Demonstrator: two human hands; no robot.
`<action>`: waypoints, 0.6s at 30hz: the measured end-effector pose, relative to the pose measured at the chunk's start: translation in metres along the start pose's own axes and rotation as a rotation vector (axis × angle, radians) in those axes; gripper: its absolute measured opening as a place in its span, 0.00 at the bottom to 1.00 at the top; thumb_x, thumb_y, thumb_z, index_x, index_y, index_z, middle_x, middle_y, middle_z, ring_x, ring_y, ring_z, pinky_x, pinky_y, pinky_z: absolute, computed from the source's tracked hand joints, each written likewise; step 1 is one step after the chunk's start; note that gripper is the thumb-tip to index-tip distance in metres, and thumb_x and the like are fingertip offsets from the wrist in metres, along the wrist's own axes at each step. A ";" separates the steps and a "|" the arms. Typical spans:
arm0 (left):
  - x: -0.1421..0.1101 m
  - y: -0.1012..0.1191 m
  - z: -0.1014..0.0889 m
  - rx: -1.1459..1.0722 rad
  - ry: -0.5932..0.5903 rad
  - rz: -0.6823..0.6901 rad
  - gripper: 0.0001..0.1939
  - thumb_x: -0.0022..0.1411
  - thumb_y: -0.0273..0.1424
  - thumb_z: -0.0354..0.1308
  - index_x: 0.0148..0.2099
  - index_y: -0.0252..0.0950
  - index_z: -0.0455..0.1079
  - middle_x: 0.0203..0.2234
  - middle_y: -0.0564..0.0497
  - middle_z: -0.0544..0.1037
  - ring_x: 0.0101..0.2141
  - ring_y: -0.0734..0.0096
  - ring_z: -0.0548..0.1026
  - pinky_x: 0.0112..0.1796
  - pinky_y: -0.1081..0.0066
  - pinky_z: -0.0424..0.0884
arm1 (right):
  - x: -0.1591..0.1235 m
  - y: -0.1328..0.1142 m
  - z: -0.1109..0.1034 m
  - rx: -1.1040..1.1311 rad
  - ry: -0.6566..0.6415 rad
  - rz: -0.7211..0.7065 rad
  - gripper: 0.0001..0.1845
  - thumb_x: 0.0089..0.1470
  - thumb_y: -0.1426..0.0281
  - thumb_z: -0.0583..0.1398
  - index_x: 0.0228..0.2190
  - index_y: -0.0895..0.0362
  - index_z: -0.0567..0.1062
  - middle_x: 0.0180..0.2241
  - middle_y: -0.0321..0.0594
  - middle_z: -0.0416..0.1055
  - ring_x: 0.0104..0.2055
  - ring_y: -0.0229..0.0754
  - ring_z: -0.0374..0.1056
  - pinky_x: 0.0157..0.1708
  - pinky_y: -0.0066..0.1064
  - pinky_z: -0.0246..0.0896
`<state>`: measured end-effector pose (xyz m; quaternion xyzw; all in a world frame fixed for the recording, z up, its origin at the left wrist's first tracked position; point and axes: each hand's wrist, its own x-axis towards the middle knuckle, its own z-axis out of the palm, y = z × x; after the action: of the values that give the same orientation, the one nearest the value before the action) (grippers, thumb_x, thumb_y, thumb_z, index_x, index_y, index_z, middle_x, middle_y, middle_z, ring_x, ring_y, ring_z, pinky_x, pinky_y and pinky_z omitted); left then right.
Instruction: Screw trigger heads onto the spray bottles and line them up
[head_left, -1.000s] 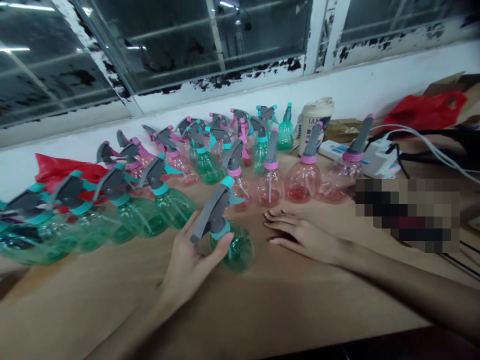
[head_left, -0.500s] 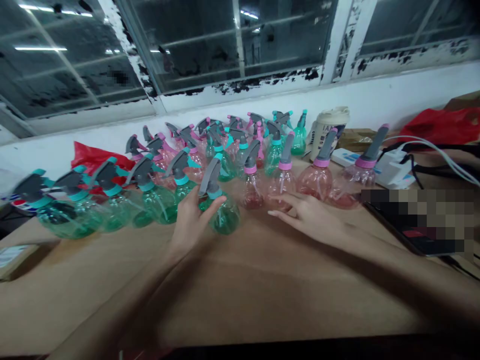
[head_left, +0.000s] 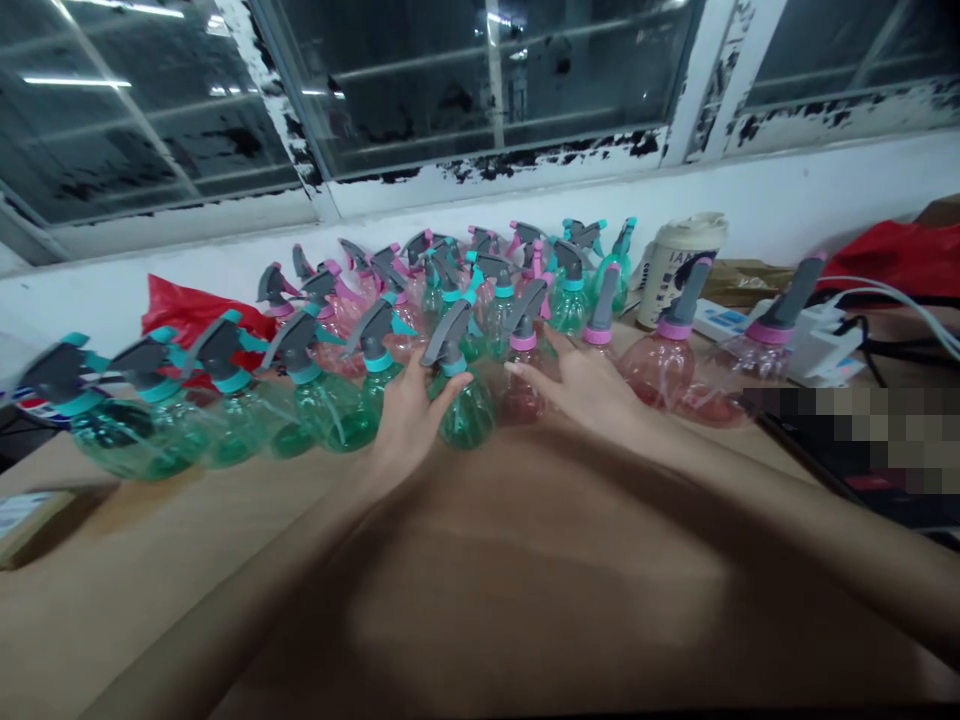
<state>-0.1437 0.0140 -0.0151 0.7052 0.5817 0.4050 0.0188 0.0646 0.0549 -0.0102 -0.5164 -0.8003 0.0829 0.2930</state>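
Two grips, left (head_left: 444, 372) clasping green bottle (head_left: 468, 410), right (head_left: 531, 348) open at pink bottle (head_left: 523, 398), broad tabletop (head_left: 510, 570)

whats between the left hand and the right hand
The head view shows two there: a green spray bottle, held by the left hand, and a pink-collared spray bottle at the right hand.

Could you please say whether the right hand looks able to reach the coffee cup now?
Probably not directly: pink-collared bottles stand between the right hand and the coffee cup, though above them looks free.

green spray bottle (head_left: 466, 415) | pink-collared spray bottle (head_left: 522, 385) | both upright, side by side on table (head_left: 525, 560)
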 end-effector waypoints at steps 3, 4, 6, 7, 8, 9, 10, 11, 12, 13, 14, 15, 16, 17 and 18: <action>0.006 -0.004 0.004 0.011 -0.001 0.006 0.19 0.61 0.40 0.54 0.51 0.37 0.60 0.36 0.47 0.77 0.37 0.61 0.76 0.39 0.63 0.71 | 0.008 0.000 0.005 -0.013 -0.010 0.011 0.42 0.53 0.46 0.47 0.56 0.66 0.58 0.26 0.48 0.72 0.34 0.55 0.70 0.32 0.42 0.63; 0.007 -0.006 0.005 0.018 0.002 0.008 0.19 0.61 0.39 0.53 0.51 0.36 0.60 0.36 0.46 0.77 0.38 0.61 0.76 0.39 0.63 0.71 | 0.010 0.001 0.007 -0.030 -0.011 0.013 0.41 0.52 0.45 0.47 0.55 0.66 0.60 0.28 0.49 0.73 0.34 0.54 0.70 0.31 0.41 0.63; 0.011 -0.008 0.007 0.033 0.009 0.010 0.19 0.61 0.39 0.53 0.51 0.36 0.61 0.36 0.46 0.76 0.38 0.60 0.76 0.39 0.63 0.71 | 0.015 0.001 0.010 -0.071 -0.022 0.017 0.40 0.52 0.44 0.46 0.49 0.65 0.65 0.29 0.51 0.73 0.32 0.53 0.70 0.29 0.39 0.62; 0.012 -0.009 0.007 0.039 0.011 0.008 0.19 0.61 0.39 0.53 0.51 0.36 0.61 0.36 0.46 0.76 0.38 0.60 0.76 0.38 0.63 0.71 | 0.016 0.001 0.011 -0.091 -0.030 0.018 0.38 0.52 0.44 0.45 0.45 0.64 0.68 0.28 0.51 0.73 0.31 0.52 0.70 0.28 0.39 0.62; 0.014 -0.010 0.007 0.045 0.015 0.005 0.19 0.61 0.39 0.54 0.51 0.36 0.61 0.35 0.46 0.76 0.37 0.60 0.76 0.37 0.63 0.71 | 0.018 0.001 0.012 -0.109 -0.037 0.018 0.37 0.52 0.44 0.45 0.42 0.63 0.70 0.27 0.51 0.73 0.30 0.52 0.70 0.27 0.39 0.62; 0.015 -0.012 0.007 0.052 0.021 0.000 0.19 0.60 0.39 0.55 0.51 0.36 0.61 0.34 0.47 0.76 0.36 0.61 0.76 0.37 0.64 0.71 | 0.018 0.001 0.013 -0.120 -0.043 0.015 0.36 0.52 0.44 0.44 0.39 0.62 0.71 0.27 0.51 0.73 0.29 0.51 0.70 0.26 0.39 0.61; 0.017 -0.013 0.006 0.059 0.028 -0.006 0.19 0.60 0.39 0.55 0.50 0.36 0.62 0.32 0.47 0.76 0.35 0.61 0.76 0.36 0.64 0.71 | 0.019 0.001 0.013 -0.127 -0.047 0.011 0.35 0.52 0.44 0.44 0.37 0.61 0.72 0.26 0.51 0.73 0.28 0.51 0.70 0.25 0.39 0.61; 0.018 -0.014 0.005 0.065 0.033 -0.010 0.18 0.59 0.39 0.56 0.49 0.36 0.63 0.31 0.47 0.76 0.34 0.61 0.76 0.35 0.64 0.71 | 0.019 0.001 0.012 -0.132 -0.049 0.007 0.35 0.52 0.44 0.44 0.36 0.61 0.72 0.26 0.51 0.73 0.28 0.51 0.70 0.26 0.40 0.61; 0.019 -0.015 0.005 0.068 0.035 -0.013 0.17 0.59 0.39 0.56 0.48 0.36 0.64 0.30 0.48 0.76 0.33 0.61 0.76 0.35 0.64 0.71 | 0.019 0.001 0.012 -0.139 -0.052 0.004 0.34 0.52 0.44 0.45 0.35 0.61 0.72 0.27 0.52 0.73 0.29 0.52 0.70 0.26 0.40 0.61; 0.019 -0.016 0.004 0.069 0.033 -0.014 0.16 0.59 0.39 0.55 0.47 0.36 0.65 0.30 0.48 0.76 0.33 0.61 0.76 0.34 0.64 0.71 | 0.018 0.000 0.011 -0.147 -0.056 0.002 0.34 0.52 0.44 0.45 0.36 0.62 0.72 0.27 0.52 0.73 0.29 0.53 0.70 0.26 0.41 0.62; 0.020 -0.017 0.004 0.065 0.029 -0.013 0.15 0.60 0.40 0.55 0.46 0.37 0.65 0.30 0.48 0.76 0.33 0.61 0.76 0.34 0.64 0.71 | 0.017 0.000 0.010 -0.155 -0.061 0.000 0.35 0.53 0.44 0.45 0.36 0.62 0.72 0.28 0.53 0.73 0.29 0.53 0.70 0.26 0.41 0.62; 0.020 -0.017 0.004 0.059 0.023 -0.010 0.15 0.60 0.40 0.54 0.45 0.37 0.65 0.30 0.48 0.76 0.33 0.61 0.76 0.35 0.64 0.71 | 0.016 -0.001 0.009 -0.162 -0.065 -0.001 0.35 0.53 0.44 0.45 0.36 0.62 0.72 0.28 0.54 0.73 0.29 0.54 0.70 0.26 0.42 0.62; 0.019 -0.017 0.005 0.053 0.019 -0.007 0.14 0.61 0.40 0.53 0.45 0.37 0.65 0.31 0.48 0.76 0.34 0.61 0.76 0.36 0.64 0.71 | 0.015 -0.002 0.008 -0.170 -0.070 -0.001 0.35 0.53 0.44 0.44 0.36 0.63 0.72 0.28 0.54 0.73 0.30 0.54 0.70 0.26 0.42 0.62; 0.018 -0.016 0.006 0.048 0.017 -0.005 0.15 0.61 0.40 0.52 0.46 0.37 0.65 0.33 0.47 0.76 0.36 0.61 0.76 0.37 0.63 0.70 | 0.014 -0.002 0.007 -0.181 -0.075 -0.001 0.36 0.53 0.44 0.44 0.37 0.63 0.72 0.29 0.54 0.73 0.30 0.54 0.70 0.26 0.42 0.62; 0.016 -0.015 0.006 0.043 0.018 -0.005 0.15 0.62 0.40 0.51 0.46 0.37 0.64 0.34 0.46 0.76 0.37 0.60 0.75 0.38 0.61 0.70 | 0.013 -0.003 0.006 -0.192 -0.082 -0.003 0.36 0.53 0.44 0.44 0.37 0.63 0.71 0.29 0.55 0.73 0.30 0.54 0.71 0.27 0.42 0.62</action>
<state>-0.1524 0.0355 -0.0181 0.7003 0.5920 0.3989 -0.0006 0.0549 0.0662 -0.0091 -0.5373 -0.8166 0.0267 0.2093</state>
